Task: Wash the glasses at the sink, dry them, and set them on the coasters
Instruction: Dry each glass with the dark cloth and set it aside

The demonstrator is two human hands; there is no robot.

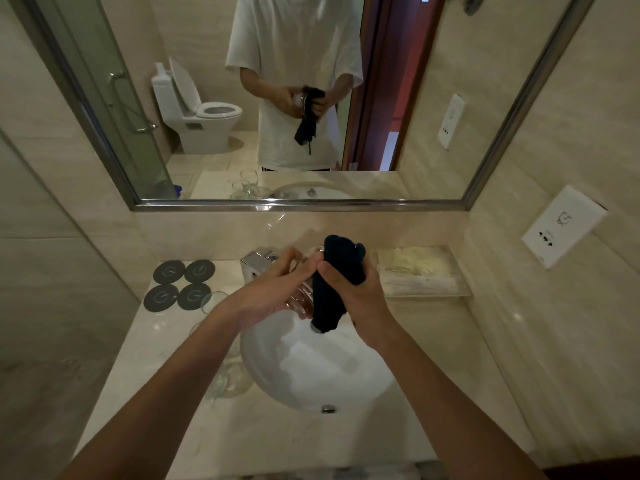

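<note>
At centre frame, above the white round basin (pixel 311 368), your left hand (pixel 273 289) grips a clear ribbed glass (pixel 302 301) while your right hand (pixel 349 289) clutches a dark blue cloth (pixel 337 278), drying it. Four grey round coasters (pixel 180 285) at left sit bare; other clear glasses (pixel 227 379) wait.

The surface (pixel 194 427) is pale polished stone, glossy. The sink (pixel 311 368) is smooth white ceramic. The tap (pixel 254 263) is shiny chrome metal. The coasters (pixel 180 284) look matt dark grey. The cloth (pixel 332 289) is soft navy fabric around clear glass (pixel 299 299).
</note>
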